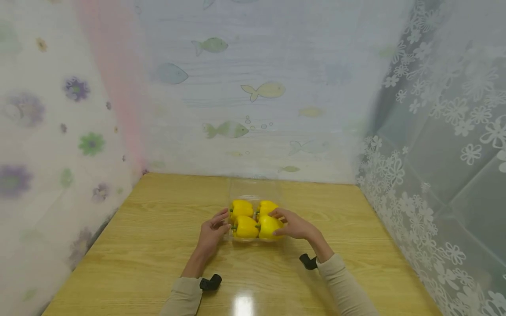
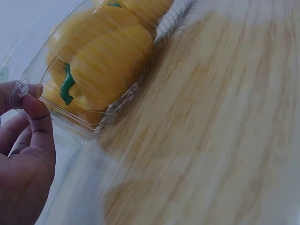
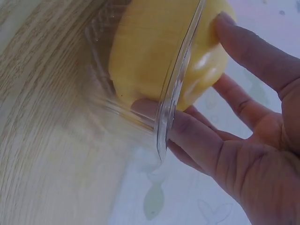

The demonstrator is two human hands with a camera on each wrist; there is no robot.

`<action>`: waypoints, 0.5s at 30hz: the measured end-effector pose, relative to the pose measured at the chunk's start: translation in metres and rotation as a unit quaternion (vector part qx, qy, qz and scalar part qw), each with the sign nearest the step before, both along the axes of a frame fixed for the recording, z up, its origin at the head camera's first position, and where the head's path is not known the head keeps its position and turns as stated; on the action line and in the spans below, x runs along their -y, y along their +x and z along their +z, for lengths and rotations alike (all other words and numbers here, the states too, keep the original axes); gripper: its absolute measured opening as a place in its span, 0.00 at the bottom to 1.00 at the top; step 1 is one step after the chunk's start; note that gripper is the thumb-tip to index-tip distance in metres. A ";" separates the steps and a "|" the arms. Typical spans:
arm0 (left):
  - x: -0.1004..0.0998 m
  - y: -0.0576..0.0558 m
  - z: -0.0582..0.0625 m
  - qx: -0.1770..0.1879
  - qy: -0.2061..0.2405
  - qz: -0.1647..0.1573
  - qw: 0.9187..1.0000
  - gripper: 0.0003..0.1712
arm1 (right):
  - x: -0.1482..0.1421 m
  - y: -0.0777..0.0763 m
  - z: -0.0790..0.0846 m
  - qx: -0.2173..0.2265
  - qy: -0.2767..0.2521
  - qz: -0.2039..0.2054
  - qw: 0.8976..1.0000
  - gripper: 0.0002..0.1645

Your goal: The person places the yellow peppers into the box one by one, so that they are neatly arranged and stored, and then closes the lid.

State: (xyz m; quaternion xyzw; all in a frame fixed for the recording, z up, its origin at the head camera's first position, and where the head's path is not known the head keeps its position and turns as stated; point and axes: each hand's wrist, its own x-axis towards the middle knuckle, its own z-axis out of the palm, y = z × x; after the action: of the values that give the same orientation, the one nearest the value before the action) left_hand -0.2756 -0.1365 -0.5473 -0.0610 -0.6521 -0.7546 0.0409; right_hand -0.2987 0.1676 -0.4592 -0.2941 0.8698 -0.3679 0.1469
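Several yellow bell peppers sit in two rows inside a clear plastic clamshell box (image 1: 245, 240), its lid (image 1: 253, 188) lying open toward the back. My left hand (image 1: 211, 235) is at the box's left side; in the left wrist view its thumb and finger pinch the tab (image 2: 19, 91) on the rim, beside a green-stemmed pepper (image 2: 110, 61). From the right, my right hand (image 1: 298, 226) grips the front right pepper (image 1: 269, 226). Over the rim, one fingertip (image 3: 226, 19) touches that pepper, and another digit shows through the clear wall.
The box stands on a wood-grain table (image 1: 158, 219). A fish-print curtain (image 1: 261, 145) hangs along the back edge, with flowered sheets at left and right. Each wrist carries a small black camera mount, the left one (image 1: 211, 283) low over the table.
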 end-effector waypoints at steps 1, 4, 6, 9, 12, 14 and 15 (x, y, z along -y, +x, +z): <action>0.000 0.000 0.000 0.000 0.001 0.001 1.000 0.25 | 0.001 0.001 0.000 -0.005 0.004 0.001 1.000 0.32; 0.000 0.000 0.000 -0.001 0.000 0.001 1.000 0.25 | 0.003 0.002 0.000 -0.012 0.012 0.003 1.000 0.32; 0.000 -0.001 0.000 -0.001 -0.001 0.002 1.000 0.25 | 0.003 0.003 0.000 -0.020 0.017 0.005 1.000 0.32; 0.000 -0.001 0.000 -0.002 -0.002 0.001 1.000 0.25 | 0.002 0.002 -0.001 -0.026 0.015 0.004 1.000 0.31; 0.000 -0.001 0.000 -0.002 -0.001 0.001 1.000 0.25 | 0.000 0.002 -0.004 -0.029 0.007 0.002 1.000 0.31; -0.001 0.000 0.000 -0.001 -0.001 0.002 1.000 0.24 | -0.002 0.003 -0.005 -0.023 -0.002 0.001 1.000 0.31; -0.001 0.000 0.000 -0.001 0.000 0.002 1.000 0.24 | -0.003 0.004 -0.006 -0.019 -0.008 -0.001 1.000 0.32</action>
State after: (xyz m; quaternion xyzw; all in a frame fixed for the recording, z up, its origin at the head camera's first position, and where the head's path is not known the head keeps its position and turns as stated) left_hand -0.2755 -0.1355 -0.5477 -0.0605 -0.6524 -0.7543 0.0425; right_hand -0.2952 0.1702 -0.4650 -0.3011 0.8700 -0.3689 0.1276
